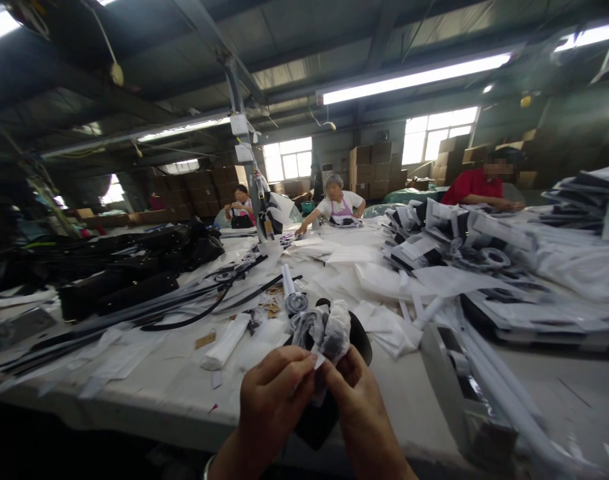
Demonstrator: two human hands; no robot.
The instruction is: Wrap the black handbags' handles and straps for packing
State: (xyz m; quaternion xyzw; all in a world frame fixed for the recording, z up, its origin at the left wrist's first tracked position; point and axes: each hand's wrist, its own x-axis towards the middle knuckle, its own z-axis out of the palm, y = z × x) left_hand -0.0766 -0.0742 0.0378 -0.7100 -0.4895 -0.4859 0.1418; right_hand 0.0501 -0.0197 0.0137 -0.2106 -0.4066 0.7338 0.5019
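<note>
In the middle foreground my left hand (272, 393) is closed, its thumb and fingertips pinching the edge of a crumpled white translucent wrapping (337, 327). From the other side my right hand (359, 403) also grips this wrapping, thumb and fingers pressed together. The two sets of fingertips nearly meet. A dark grey part shows through the wrapping, but its kind is hidden. Under and behind it lies a black item (360, 337), perhaps a bag, partly covered by my hands. Just beyond stands a rolled strap in clear plastic (295, 301).
At right a tape dispenser (449, 373) stands beside long pale tubes (504, 380). Black bags (134, 280) and dark strips (194, 320) cover the left. White sheets (334, 253) and wrapped pieces (434, 230) lie farther back. Several people sit across the table (184, 380).
</note>
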